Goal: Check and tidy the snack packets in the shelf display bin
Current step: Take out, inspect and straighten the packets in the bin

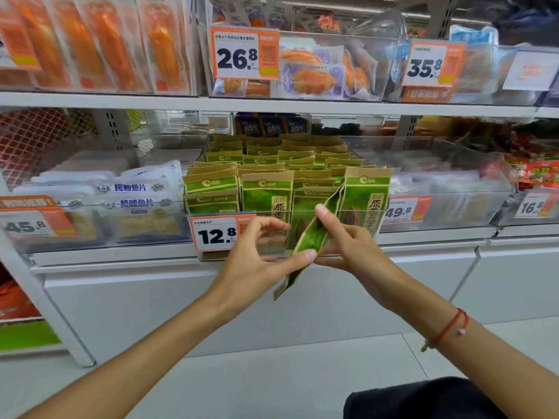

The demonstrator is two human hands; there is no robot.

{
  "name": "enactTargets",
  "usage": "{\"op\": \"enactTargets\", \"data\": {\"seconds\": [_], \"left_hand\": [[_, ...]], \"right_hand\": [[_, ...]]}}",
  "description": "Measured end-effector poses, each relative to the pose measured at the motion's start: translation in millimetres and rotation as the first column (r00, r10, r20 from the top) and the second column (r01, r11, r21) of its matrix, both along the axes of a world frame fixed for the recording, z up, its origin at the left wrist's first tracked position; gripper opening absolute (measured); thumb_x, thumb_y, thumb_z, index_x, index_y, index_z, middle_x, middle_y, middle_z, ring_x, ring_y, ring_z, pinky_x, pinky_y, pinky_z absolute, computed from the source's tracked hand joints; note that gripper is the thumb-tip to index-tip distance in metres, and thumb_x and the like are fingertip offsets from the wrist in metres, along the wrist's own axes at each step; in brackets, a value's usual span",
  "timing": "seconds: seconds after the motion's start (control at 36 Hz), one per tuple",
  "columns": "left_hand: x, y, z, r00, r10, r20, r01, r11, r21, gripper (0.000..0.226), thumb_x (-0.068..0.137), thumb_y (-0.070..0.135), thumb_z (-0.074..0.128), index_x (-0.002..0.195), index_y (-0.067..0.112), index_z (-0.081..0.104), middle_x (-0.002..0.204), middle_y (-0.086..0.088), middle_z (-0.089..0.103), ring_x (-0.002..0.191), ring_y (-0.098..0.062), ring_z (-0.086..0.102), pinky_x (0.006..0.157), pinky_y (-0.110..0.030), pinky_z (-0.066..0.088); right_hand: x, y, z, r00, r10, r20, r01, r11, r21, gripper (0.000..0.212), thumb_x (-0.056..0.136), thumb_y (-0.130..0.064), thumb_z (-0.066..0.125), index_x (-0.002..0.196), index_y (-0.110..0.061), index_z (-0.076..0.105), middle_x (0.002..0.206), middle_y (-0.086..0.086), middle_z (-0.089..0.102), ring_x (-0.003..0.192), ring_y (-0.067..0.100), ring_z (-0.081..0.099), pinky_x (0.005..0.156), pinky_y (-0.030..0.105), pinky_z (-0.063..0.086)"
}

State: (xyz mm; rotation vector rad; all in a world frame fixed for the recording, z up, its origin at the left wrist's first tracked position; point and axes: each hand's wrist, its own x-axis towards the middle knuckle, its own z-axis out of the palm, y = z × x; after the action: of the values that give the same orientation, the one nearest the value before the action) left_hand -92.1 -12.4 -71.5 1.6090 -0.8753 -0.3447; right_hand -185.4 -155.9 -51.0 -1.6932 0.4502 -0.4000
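A clear display bin (332,210) on the middle shelf holds several rows of green and tan snack packets (266,189), standing upright. One green packet (313,234) is out in front of the bin, seen edge-on and tilted. My right hand (348,240) holds it with the thumb on its upper edge and fingers beneath. My left hand (260,255) touches the packet's lower part with its thumb tip, the other fingers loosely curled above it. An orange price tag (216,234) reading 12.8 hangs on the bin's front.
A bin of white fish-snack packets (133,201) stands to the left, and clear bins with tags 49.8 (406,210) and 16.8 (535,207) to the right. The upper shelf (272,102) carries orange packets and more bins. White cabinet fronts (151,297) lie below.
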Motion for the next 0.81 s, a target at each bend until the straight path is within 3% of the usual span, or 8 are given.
{"op": "enactTargets", "data": {"seconds": [0.06, 0.11, 0.17, 0.22, 0.33, 0.56, 0.67, 0.81], "left_hand": [[2.7, -0.2, -0.9, 0.994, -0.047, -0.102, 0.061, 0.989, 0.133, 0.072, 0.061, 0.060, 0.084, 0.120, 0.031, 0.053, 0.121, 0.017, 0.061, 0.109, 0.008, 0.056, 0.092, -0.018, 0.047], [4.7, 0.5, -1.2, 0.968, -0.120, -0.219, 0.169, 0.961, 0.220, 0.078, 0.063, 0.060, 0.081, 0.129, 0.030, 0.053, 0.121, 0.017, 0.063, 0.103, 0.010, 0.060, 0.085, -0.015, 0.048], [6.4, 1.7, -2.0, 0.958, -0.170, -0.231, 0.231, 0.935, 0.270, 0.085, 0.059, 0.064, 0.074, 0.134, 0.030, 0.054, 0.123, 0.015, 0.064, 0.103, 0.009, 0.062, 0.083, -0.017, 0.050], [7.0, 2.5, -1.1, 0.957, -0.192, -0.218, 0.251, 0.924, 0.287, 0.091, 0.056, 0.068, 0.070, 0.136, 0.028, 0.055, 0.121, 0.014, 0.066, 0.102, 0.009, 0.063, 0.082, -0.016, 0.050], [6.6, 1.8, 3.6, 0.962, -0.165, -0.219, 0.226, 0.930, 0.289, 0.079, 0.064, 0.061, 0.065, 0.134, 0.024, 0.057, 0.103, 0.014, 0.071, 0.091, 0.009, 0.066, 0.073, -0.010, 0.049], [8.3, 1.9, 0.0, 0.965, -0.110, -0.238, 0.162, 0.963, 0.214, 0.079, 0.062, 0.059, 0.068, 0.132, 0.024, 0.059, 0.108, 0.011, 0.072, 0.096, 0.003, 0.067, 0.081, -0.015, 0.050], [6.8, 4.3, -1.8, 0.973, -0.143, -0.181, 0.178, 0.966, 0.189, 0.078, 0.061, 0.063, 0.073, 0.131, 0.031, 0.059, 0.118, 0.020, 0.066, 0.107, 0.011, 0.059, 0.084, -0.011, 0.047], [1.4, 3.6, 0.7, 0.995, -0.018, 0.102, 0.009, 0.995, 0.095, 0.055, 0.062, 0.050, 0.083, 0.113, 0.039, 0.064, 0.111, 0.026, 0.066, 0.106, 0.011, 0.058, 0.089, -0.015, 0.045]], "right_hand": [[-1.0, -2.2, -1.1, 1.000, 0.019, -0.017, -0.019, 1.000, 0.006, 0.065, 0.069, -0.068, 0.053, 0.101, -0.015, 0.072, 0.097, 0.006, 0.076, 0.100, 0.021, 0.070, 0.089, 0.030, 0.056], [-1.5, -1.8, -1.8, 0.999, 0.034, -0.030, -0.035, 0.999, -0.017, 0.064, 0.071, -0.068, 0.051, 0.101, -0.016, 0.071, 0.098, 0.005, 0.076, 0.100, 0.021, 0.070, 0.091, 0.031, 0.055], [-1.4, -1.1, -1.6, 0.999, 0.035, -0.040, -0.036, 0.999, -0.030, 0.064, 0.072, -0.069, 0.049, 0.100, -0.016, 0.071, 0.098, 0.005, 0.075, 0.100, 0.023, 0.069, 0.092, 0.033, 0.055], [-1.4, -1.3, -1.4, 0.999, 0.028, -0.044, -0.029, 0.999, -0.030, 0.065, 0.072, -0.069, 0.048, 0.100, -0.016, 0.071, 0.099, 0.005, 0.075, 0.101, 0.024, 0.069, 0.092, 0.034, 0.055], [-1.3, -2.5, -0.8, 0.997, 0.031, -0.067, -0.033, 0.999, -0.025, 0.062, 0.080, -0.067, 0.046, 0.106, -0.016, 0.070, 0.103, 0.005, 0.074, 0.103, 0.023, 0.068, 0.093, 0.034, 0.054], [-4.6, -8.8, -1.3, 0.976, 0.219, -0.019, -0.219, 0.976, -0.010, 0.057, 0.075, -0.044, 0.061, 0.126, -0.017, 0.060, 0.122, 0.003, 0.067, 0.114, 0.021, 0.063, 0.098, 0.034, 0.052], [-2.1, -6.5, -4.9, 0.994, 0.097, 0.039, -0.094, 0.993, -0.077, 0.070, 0.063, -0.045, 0.069, 0.126, -0.015, 0.057, 0.120, 0.002, 0.067, 0.101, 0.009, 0.068, 0.085, 0.024, 0.056], [-1.3, -6.3, -4.5, 0.985, -0.112, 0.128, 0.131, 0.979, -0.153, 0.086, 0.053, -0.052, 0.074, 0.127, -0.020, 0.047, 0.111, -0.008, 0.063, 0.097, 0.010, 0.066, 0.073, 0.019, 0.053]]}}
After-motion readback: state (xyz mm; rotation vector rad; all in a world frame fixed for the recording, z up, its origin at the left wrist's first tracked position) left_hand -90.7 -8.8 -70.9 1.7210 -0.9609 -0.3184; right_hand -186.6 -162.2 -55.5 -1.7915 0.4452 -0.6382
